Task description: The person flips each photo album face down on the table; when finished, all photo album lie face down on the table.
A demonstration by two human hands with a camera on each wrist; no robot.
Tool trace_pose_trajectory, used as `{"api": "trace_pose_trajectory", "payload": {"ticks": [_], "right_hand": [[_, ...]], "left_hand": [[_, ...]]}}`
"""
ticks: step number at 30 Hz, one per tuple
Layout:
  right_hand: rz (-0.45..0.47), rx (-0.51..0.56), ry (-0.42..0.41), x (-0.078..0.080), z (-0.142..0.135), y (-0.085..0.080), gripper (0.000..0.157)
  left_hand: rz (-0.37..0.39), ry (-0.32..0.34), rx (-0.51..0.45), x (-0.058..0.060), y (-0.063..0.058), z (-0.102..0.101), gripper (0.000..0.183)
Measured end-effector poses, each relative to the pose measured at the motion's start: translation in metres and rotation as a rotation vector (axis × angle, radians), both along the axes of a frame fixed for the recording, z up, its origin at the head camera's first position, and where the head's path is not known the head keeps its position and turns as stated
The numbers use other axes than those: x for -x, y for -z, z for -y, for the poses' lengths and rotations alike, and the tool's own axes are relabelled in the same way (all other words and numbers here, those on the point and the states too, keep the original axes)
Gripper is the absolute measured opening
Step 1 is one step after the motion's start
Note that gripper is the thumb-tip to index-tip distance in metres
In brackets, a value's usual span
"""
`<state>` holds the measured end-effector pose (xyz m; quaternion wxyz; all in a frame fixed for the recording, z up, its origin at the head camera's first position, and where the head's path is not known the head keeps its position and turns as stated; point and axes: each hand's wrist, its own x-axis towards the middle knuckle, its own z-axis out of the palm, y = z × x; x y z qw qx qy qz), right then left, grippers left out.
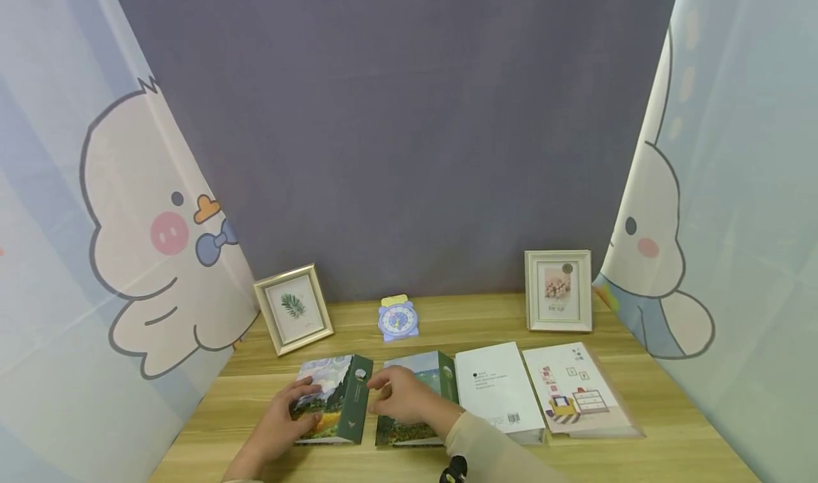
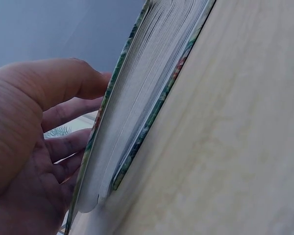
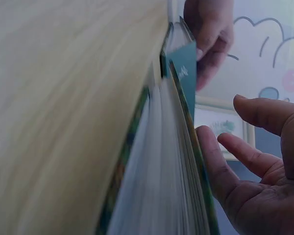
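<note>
My left hand [image 1: 277,415] rests on the cover of a painted-landscape book [image 1: 332,401] with a dark green spine, lying at the left of a row. In the left wrist view, the thumb touches the cover and the page edges [image 2: 125,112] face the camera. Just right of it lies a second painted book [image 1: 431,366], also green-spined. Over this one hovers my right hand [image 1: 405,395], its fingers loosely bent, holding nothing. The right wrist view has the fingers [image 3: 218,161] beside the second book's cover [image 3: 193,147]; whether they touch is unclear.
Farther right lie a white book [image 1: 501,398] and a book with a furniture drawing [image 1: 578,391]. Behind stand a gold-edged picture frame [image 1: 294,309], a small blue clock [image 1: 397,320] and a white picture frame [image 1: 559,291]. A dark curtain [image 1: 409,135] closes off the table's back.
</note>
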<state>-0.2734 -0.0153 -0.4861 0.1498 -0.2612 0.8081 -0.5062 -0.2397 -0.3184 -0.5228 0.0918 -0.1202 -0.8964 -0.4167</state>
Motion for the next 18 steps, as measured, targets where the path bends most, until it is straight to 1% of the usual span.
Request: {"api": "trace_pose_trajectory", "payload": {"ticks": [4, 8, 13, 18], "right_hand": [[-0.03, 0.034, 0.004, 0.001, -0.026, -0.001, 0.03], [-0.034, 0.023, 0.022, 0.0, -0.054, -0.001, 0.029], [-0.055, 0.017, 0.016, 0.0, -0.081, -0.006, 0.031], [-0.094, 0.013, 0.011, 0.001, -0.104, -0.014, 0.033]], "left_hand": [[-0.019, -0.007, -0.012, 0.002, 0.002, -0.004, 0.046], [-0.058, -0.036, 0.0, 0.004, 0.003, -0.009, 0.045], [-0.043, -0.062, 0.03, 0.003, -0.006, -0.015, 0.043], [-0.017, -0.062, 0.061, 0.003, -0.014, -0.02, 0.044]]}}
